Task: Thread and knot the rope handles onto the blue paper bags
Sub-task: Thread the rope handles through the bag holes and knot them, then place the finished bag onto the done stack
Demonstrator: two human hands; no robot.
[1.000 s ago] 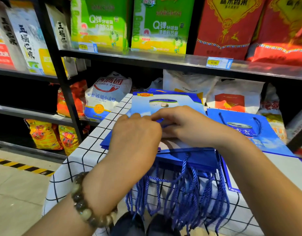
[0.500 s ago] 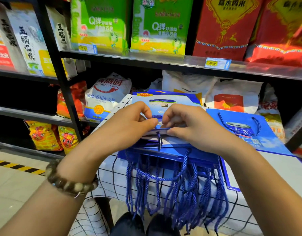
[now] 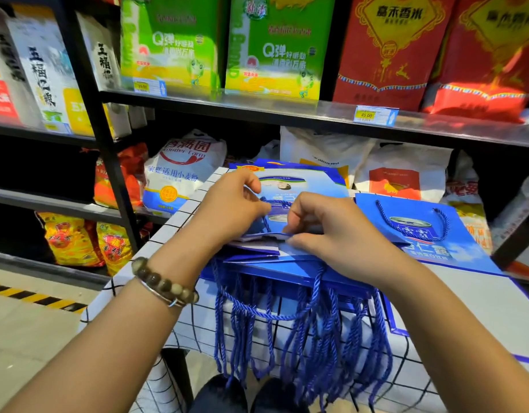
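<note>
Left hand [image 3: 230, 204] lifted, rope [image 3: 273, 201] now looped between hands

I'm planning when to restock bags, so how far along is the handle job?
Done: one finished bag lies to the right, rope handle fitted. In hand: left hand and right hand work a rope at the top bag of the stack. Left: many loose ropes hang off the table edge.
</note>
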